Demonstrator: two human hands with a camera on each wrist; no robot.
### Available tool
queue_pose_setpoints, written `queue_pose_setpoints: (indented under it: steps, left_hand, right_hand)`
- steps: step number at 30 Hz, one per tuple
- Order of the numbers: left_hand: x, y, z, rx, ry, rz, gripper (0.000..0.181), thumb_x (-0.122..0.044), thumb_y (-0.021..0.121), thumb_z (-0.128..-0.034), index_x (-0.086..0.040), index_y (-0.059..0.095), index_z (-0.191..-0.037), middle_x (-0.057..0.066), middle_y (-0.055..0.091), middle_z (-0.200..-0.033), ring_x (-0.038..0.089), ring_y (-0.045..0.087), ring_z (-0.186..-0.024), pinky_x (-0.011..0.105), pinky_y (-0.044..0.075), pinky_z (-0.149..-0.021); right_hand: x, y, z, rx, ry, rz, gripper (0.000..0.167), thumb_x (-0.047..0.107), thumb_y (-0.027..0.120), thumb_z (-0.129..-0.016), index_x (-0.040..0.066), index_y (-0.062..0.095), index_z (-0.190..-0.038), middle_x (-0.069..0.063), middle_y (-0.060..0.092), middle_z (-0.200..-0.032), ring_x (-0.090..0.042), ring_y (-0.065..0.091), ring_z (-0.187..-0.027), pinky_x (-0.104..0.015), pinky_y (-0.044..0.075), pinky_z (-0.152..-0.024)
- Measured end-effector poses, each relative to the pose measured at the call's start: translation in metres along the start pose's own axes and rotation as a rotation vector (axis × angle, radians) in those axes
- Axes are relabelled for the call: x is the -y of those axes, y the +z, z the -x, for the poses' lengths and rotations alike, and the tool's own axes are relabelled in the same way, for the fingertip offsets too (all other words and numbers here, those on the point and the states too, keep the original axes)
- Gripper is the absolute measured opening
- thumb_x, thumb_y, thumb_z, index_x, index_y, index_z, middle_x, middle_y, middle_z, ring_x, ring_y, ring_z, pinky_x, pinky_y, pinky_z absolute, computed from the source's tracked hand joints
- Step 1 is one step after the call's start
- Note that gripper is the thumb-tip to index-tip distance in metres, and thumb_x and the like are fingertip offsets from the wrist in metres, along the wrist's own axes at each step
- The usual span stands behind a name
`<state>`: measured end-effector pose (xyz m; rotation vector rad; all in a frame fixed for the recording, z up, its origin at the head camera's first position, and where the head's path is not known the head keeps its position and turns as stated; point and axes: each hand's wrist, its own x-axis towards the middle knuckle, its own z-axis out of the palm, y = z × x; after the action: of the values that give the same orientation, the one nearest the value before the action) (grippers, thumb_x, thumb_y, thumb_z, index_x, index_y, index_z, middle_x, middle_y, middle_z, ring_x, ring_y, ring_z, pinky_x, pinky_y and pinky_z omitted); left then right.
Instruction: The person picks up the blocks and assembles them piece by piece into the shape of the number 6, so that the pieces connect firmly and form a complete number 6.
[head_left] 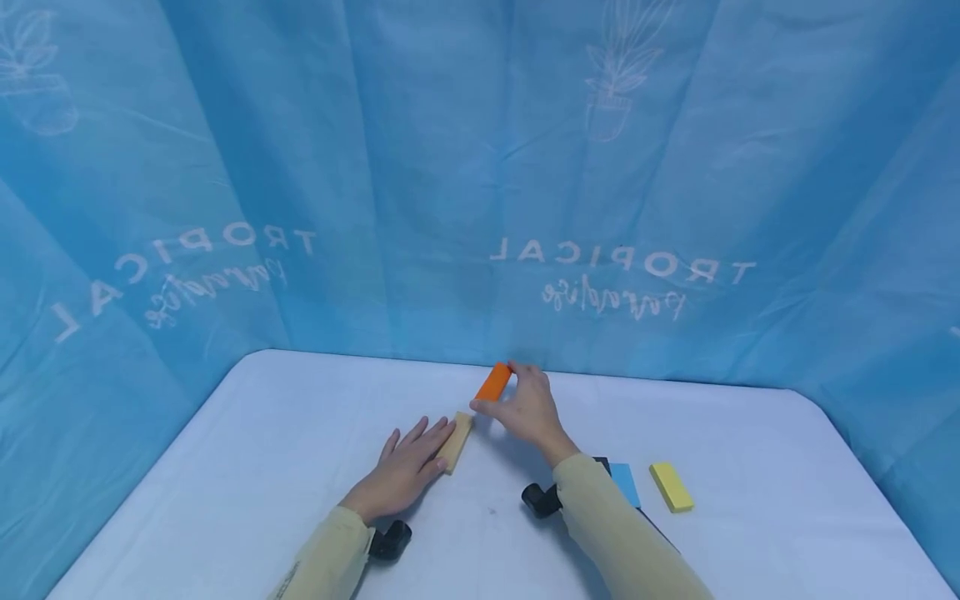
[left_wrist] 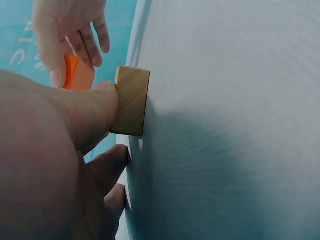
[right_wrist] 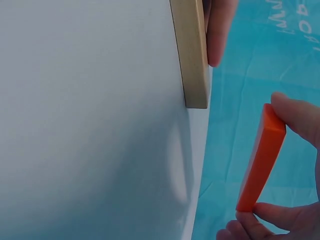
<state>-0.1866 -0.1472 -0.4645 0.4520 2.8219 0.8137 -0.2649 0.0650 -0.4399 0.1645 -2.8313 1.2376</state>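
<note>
A plain wooden block (head_left: pixel 455 444) lies on the white table, its end facing the camera in the left wrist view. My left hand (head_left: pixel 405 471) rests beside it with spread, straight fingers, the thumb and index finger touching the wooden block. My right hand (head_left: pixel 528 406) pinches an orange block (head_left: pixel 494 382) by its two ends, between thumb and fingers. In the right wrist view the orange block (right_wrist: pixel 261 159) is held above the table, tilted and apart from the wooden block (right_wrist: pixel 192 55).
A yellow block (head_left: pixel 671 487) lies on the table (head_left: pixel 787 467) to the right. Next to it, a light blue block (head_left: pixel 625 485) and something black are partly hidden by my right sleeve (head_left: pixel 615 525). A blue printed curtain (head_left: pixel 442 208) hangs behind the table.
</note>
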Motion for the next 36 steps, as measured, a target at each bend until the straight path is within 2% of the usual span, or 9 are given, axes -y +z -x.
queue_pose_setpoints:
  steps: [11,16,26,36]
  left_hand:
    - [-0.001,-0.002,-0.001,0.007,-0.004,0.003,0.057,-0.033,0.048,-0.1071,-0.014,0.033,-0.159,0.008,0.031,-0.163,0.035,0.015,-0.153,0.065,0.0,-0.118]
    - [-0.001,-0.001,-0.002,0.007,-0.003,0.002,0.058,-0.035,0.048,-0.1071,-0.015,0.032,-0.159,0.006,0.031,-0.163,0.034,0.014,-0.153,0.064,0.0,-0.119]
    - [-0.001,0.0,0.0,0.005,0.007,0.008,0.058,-0.035,0.047,-0.1072,-0.014,0.032,-0.159,0.008,0.031,-0.163,0.035,0.015,-0.153,0.064,0.0,-0.119]
    - [0.003,0.002,0.0,-0.005,0.018,0.009,0.058,-0.034,0.047,-0.1075,-0.014,0.031,-0.159,0.008,0.03,-0.163,0.035,0.014,-0.153,0.063,0.0,-0.119]
  right_hand:
    - [0.005,0.01,-0.011,0.013,0.057,-0.022,0.093,0.049,0.083,-0.076,0.001,0.047,-0.147,-0.021,0.04,-0.151,-0.036,0.041,-0.135,-0.052,0.042,-0.109]
    - [0.007,0.012,-0.013,0.015,0.068,0.009,0.094,0.05,0.083,-0.076,0.0,0.047,-0.147,-0.021,0.042,-0.149,-0.036,0.041,-0.134,-0.051,0.043,-0.108]
    - [0.007,0.019,-0.015,0.004,0.072,0.067,0.091,0.052,0.082,-0.076,-0.001,0.051,-0.143,-0.021,0.05,-0.136,-0.035,0.046,-0.12,-0.047,0.048,-0.098]
    - [0.007,0.025,-0.018,0.017,0.094,0.123,0.092,0.055,0.082,-0.074,-0.004,0.053,-0.138,-0.02,0.053,-0.123,-0.034,0.047,-0.111,-0.046,0.049,-0.09]
